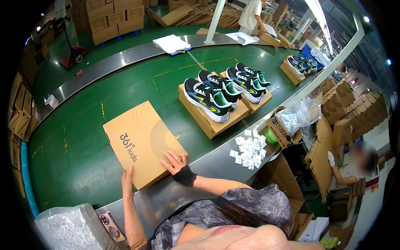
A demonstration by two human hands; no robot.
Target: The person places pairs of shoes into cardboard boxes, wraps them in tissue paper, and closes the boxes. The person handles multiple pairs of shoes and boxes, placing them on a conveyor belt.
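Observation:
In front of me a closed brown cardboard shoe box [143, 141], with dark print and curved rings on its lid, sits at the near edge of the green conveyor belt. My left hand [127, 181] is upright against the box's near left side, fingers stretched along it. With its fingers spread, my right hand [174, 162] lies on the lid by the near right corner; a black wrist band covers that wrist. To the right, a pair of black, white and mint shoes [208, 95] rests on a brown box [202, 118]. Another similar pair [246, 81] stands just beyond it.
Small white packets [250, 149] are heaped on the metal edge at my right, beside a carton [283, 127] of packets. Plastic-wrapped material [68, 229] and a phone [111, 227] lie at lower left. Papers [171, 43] lie on the far rail. Two co-workers are farther off.

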